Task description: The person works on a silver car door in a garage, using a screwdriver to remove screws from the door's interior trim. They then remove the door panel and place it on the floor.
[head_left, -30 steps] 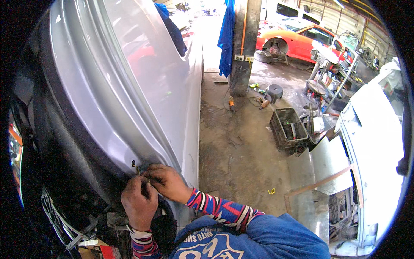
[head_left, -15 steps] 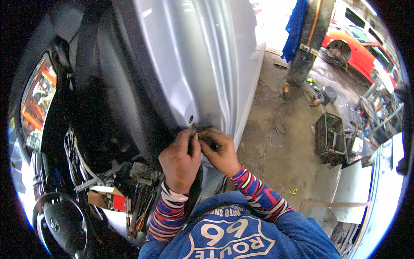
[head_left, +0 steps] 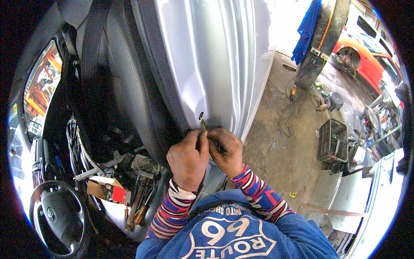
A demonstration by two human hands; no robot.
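Observation:
My left hand point(head_left: 187, 160) and my right hand point(head_left: 226, 153) are together low on the silver door pillar point(head_left: 228, 73), fingers closed in a pinch around a thin yellow-green wire point(head_left: 203, 124). The wire hangs from a small dark hole point(head_left: 201, 115) just above my fingertips. Their exact hold on it is partly hidden by the fingers, which look darkened with grime. A black textured seat point(head_left: 118, 82) is beside the pillar to the left.
A steering wheel point(head_left: 58, 216), cardboard box point(head_left: 103, 190) and hand tools point(head_left: 139, 207) lie lower left. At right are a black crate point(head_left: 332, 142), cords point(head_left: 284, 129), a pillar point(head_left: 319, 56), a red car point(head_left: 362, 60) and a white vehicle panel point(head_left: 384, 190).
My view has swung left, bringing the seat and steering wheel into sight and shifting the hands rightward in the picture. Both hands stay pinched by the hole, where more wire now shows.

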